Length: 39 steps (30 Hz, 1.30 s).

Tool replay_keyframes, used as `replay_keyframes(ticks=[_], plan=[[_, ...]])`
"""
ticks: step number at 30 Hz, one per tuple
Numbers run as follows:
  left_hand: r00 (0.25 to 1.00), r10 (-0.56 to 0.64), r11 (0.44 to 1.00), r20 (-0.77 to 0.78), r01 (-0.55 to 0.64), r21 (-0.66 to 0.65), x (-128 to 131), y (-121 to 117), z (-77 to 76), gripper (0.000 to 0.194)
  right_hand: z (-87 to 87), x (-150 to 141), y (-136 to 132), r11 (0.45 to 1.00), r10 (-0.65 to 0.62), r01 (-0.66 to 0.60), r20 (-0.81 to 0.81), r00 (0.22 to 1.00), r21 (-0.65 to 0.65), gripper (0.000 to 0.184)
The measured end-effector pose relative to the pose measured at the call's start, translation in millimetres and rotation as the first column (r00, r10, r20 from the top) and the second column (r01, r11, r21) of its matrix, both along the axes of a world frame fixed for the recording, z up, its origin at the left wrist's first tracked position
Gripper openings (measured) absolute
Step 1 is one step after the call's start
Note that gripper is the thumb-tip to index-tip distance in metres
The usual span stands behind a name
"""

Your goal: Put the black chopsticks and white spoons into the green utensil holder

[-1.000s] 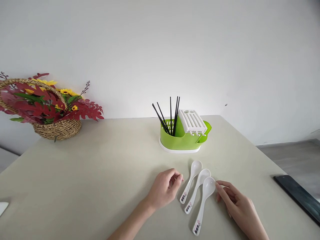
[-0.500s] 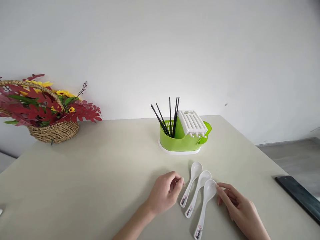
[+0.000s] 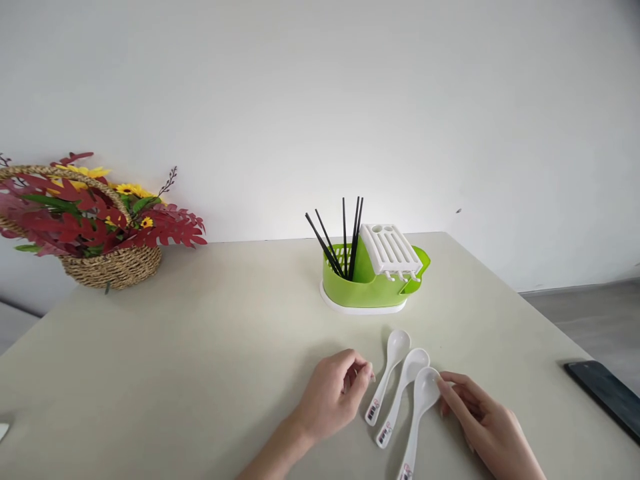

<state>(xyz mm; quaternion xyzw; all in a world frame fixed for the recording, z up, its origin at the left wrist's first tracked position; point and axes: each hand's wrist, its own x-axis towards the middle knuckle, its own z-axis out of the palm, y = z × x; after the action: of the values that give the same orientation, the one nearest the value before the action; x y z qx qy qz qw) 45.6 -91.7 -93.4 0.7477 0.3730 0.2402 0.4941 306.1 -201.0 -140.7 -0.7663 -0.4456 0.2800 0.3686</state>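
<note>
Little has changed: the spoons [image 3: 415,365] lie unlifted; right hand [image 3: 480,417] touches one's bowl [image 3: 426,390], grip unclear; left hand [image 3: 330,393] curls loosely, empty.

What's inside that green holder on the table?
Black chopsticks stand in the open left part of the green holder, their lower ends hidden by its front. The white slotted rack covers the right part, so whatever lies beneath can't be seen.

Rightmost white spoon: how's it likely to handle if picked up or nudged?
The spoon is probably stiff, given its thick, moulded-looking shape. Its glossy bowl suggests a slippery grip. That rounded bowl faces up, so a push at the rim may rock or swivel it.
</note>
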Motion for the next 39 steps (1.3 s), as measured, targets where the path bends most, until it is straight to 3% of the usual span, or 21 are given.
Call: replay_keyframes(ticks=[12, 27, 39], plan=[[1.000, 0.002, 1.000, -0.011, -0.002, 0.005, -0.4, -0.2, 5.7, 0.030, -14.3, 8.8, -2.1, 0.998, 0.050, -0.048, 0.034, 0.998, -0.051, 0.055], [0.999, -0.009, 1.000, -0.033, 0.009, 0.006, 0.1, -1.6, 5.3, 0.027, 0.8, 2.4, 4.7, 0.993, 0.095, -0.087, 0.115, 0.989, -0.078, 0.052], [0.999, -0.015, 1.000, -0.043, 0.016, 0.002, 0.1, -2.8, 5.2, 0.027, -3.2, 8.7, -0.1, 0.994, 0.064, -0.065, -0.014, 0.998, -0.093, 0.055]])
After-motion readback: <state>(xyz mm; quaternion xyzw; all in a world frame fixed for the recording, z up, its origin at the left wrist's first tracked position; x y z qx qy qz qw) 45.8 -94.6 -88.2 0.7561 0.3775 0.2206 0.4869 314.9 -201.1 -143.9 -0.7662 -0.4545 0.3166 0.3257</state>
